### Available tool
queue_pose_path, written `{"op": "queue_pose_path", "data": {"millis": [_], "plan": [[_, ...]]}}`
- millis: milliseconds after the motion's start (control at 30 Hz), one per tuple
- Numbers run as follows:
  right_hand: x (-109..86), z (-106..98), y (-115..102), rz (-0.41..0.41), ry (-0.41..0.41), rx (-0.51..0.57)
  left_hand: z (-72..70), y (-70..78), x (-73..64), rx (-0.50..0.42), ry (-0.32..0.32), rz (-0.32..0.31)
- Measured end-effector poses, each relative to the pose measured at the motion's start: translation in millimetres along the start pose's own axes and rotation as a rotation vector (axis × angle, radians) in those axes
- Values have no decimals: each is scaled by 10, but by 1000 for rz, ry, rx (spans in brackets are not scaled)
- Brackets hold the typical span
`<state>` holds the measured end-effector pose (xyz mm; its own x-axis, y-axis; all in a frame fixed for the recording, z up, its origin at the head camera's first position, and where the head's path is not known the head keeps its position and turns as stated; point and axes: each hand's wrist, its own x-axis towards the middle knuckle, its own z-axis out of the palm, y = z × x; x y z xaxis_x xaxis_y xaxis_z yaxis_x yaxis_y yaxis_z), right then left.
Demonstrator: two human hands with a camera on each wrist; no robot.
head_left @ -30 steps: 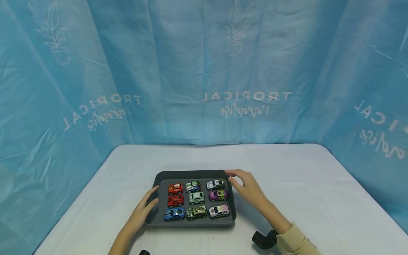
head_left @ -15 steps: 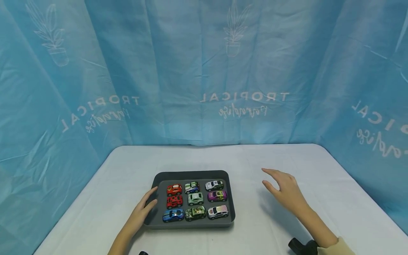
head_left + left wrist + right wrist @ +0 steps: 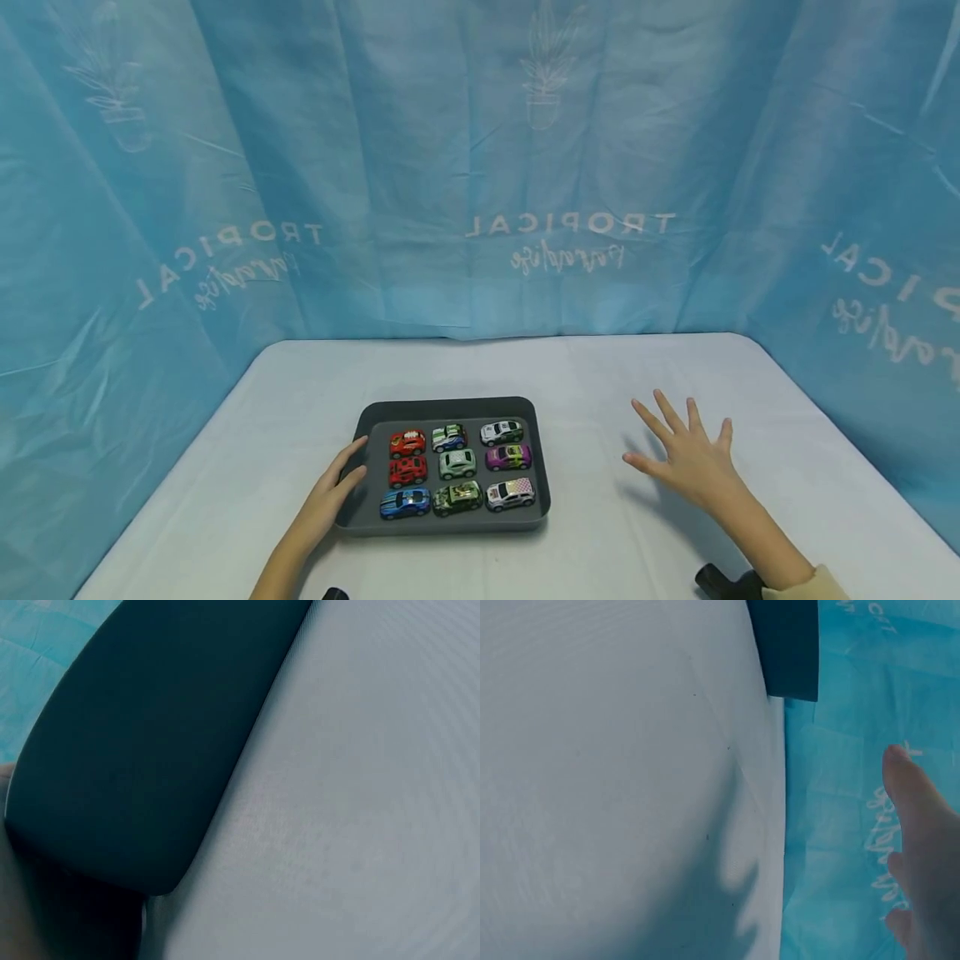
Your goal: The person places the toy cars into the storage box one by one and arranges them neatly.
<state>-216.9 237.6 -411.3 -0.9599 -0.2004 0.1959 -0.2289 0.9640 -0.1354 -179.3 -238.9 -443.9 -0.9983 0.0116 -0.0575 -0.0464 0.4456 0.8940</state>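
A dark grey rectangular tray [image 3: 360, 525] holds several small toy cars set out in rows. Among them are a red car [image 3: 407, 471], a blue car [image 3: 405, 503], a purple car [image 3: 508, 457] and a pale green car [image 3: 457, 463]. My left hand [image 3: 318, 504] rests against the tray's left side, with thumb and forefinger extended over the rim. In the left wrist view, the tray's dark outer wall [image 3: 150, 742] fills much of the picture. Off to the right, my right hand [image 3: 690, 462] hovers above the table with its fingers spread wide, holding nothing.
White cloth covers the table [image 3: 585, 375], which has rounded far corners. A blue curtain [image 3: 480, 167] with printed plants and lettering surrounds its back and sides. A black wrist device [image 3: 727, 581] sits on the right forearm, by a beige sleeve [image 3: 810, 586].
My right hand has left the tray's upper right corner, moved right and spread its fingers. My left hand stays at the tray's left side. The cars keep their layout.
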Motion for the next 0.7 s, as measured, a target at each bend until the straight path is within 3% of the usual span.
{"op": "queue_pose_path", "data": {"millis": [433,600,700], "plan": [[-44,61,44,28,-5,7,15,-24,39,-40,20,2],[-40,62,37,26,-4,8,-20,-28,29,-78,79,47],[-37,37,29,20,5,13,-53,-14,3,-67,155,88]]}}
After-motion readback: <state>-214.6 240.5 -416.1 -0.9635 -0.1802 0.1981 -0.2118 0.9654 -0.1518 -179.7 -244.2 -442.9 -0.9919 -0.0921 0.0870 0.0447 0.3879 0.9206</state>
